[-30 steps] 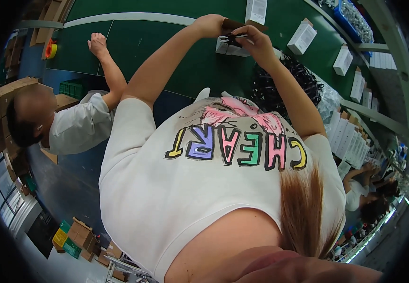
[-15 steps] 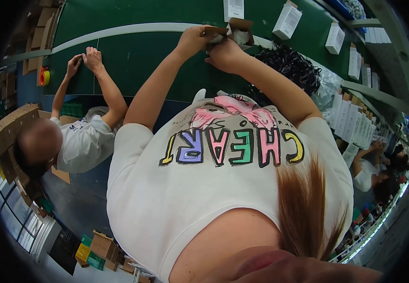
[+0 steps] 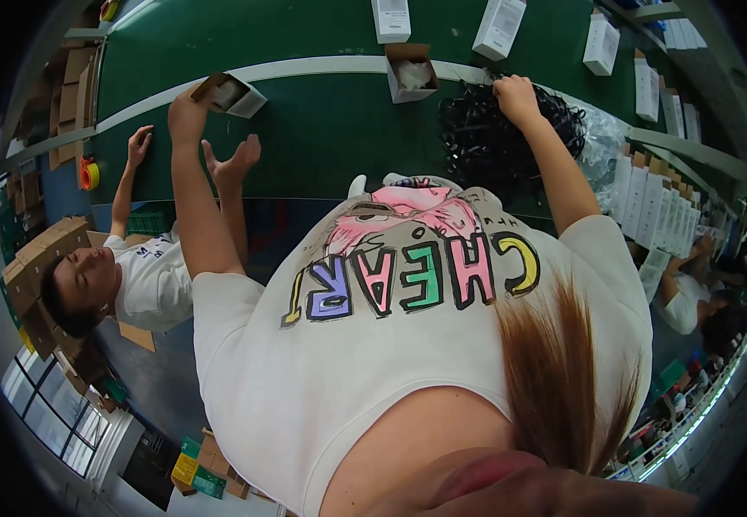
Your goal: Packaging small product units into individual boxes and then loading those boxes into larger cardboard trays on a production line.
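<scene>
My left hand (image 3: 186, 119), stretched out to the left, grips an open white box (image 3: 247, 101) by its brown flap end. That box tilts over the table and has something pale inside. Far over on the right, my right hand (image 3: 518, 97) is at the top of a tangled heap of black cables (image 3: 485, 142), its fingers curled onto them. Between my hands another open box (image 3: 412, 73) stands with brown inner flaps raised, a clear-wrapped item in it. A co-worker's open hand (image 3: 236, 159) is just below the box I grip.
Closed white boxes (image 3: 500, 28) stand along the far side of the green table (image 3: 330, 129). Clear plastic bags (image 3: 604, 138) lie right of the cables, beside a row of white boxes (image 3: 636, 198). A tape roll (image 3: 89, 175) sits at the left edge. A co-worker (image 3: 136, 280) is at my left.
My hands have parted from the middle. The left has carried a box to the left; the right has moved onto the cables. The co-worker's one hand has reached toward the box.
</scene>
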The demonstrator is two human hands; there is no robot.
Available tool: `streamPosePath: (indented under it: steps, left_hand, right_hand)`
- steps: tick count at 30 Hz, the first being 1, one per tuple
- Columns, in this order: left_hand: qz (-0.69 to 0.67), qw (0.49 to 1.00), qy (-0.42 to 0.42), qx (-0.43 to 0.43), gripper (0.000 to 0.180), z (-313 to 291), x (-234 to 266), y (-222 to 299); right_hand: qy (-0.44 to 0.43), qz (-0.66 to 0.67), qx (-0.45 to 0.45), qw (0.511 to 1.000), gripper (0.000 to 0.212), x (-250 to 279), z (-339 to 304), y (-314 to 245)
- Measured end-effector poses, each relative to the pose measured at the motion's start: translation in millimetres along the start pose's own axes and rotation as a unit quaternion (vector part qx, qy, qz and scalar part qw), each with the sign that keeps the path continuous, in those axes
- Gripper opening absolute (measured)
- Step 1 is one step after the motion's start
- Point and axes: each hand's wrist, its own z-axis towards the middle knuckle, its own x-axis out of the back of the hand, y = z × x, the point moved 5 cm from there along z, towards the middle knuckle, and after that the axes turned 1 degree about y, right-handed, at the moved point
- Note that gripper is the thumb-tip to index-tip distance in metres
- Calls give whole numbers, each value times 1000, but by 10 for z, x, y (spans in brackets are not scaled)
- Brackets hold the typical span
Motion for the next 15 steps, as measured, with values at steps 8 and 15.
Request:
streamPosePath:
  steps: [8,15]
  left_hand:
    - [-52,949,241,-197,45,-49,702,863]
    - [-358,868,-13,-343,34,-608,312,3706]
  right_hand:
    - [-43,563,-247,787,9,799,54,358]
    - [46,583,-158,795,12,2673,421,290]
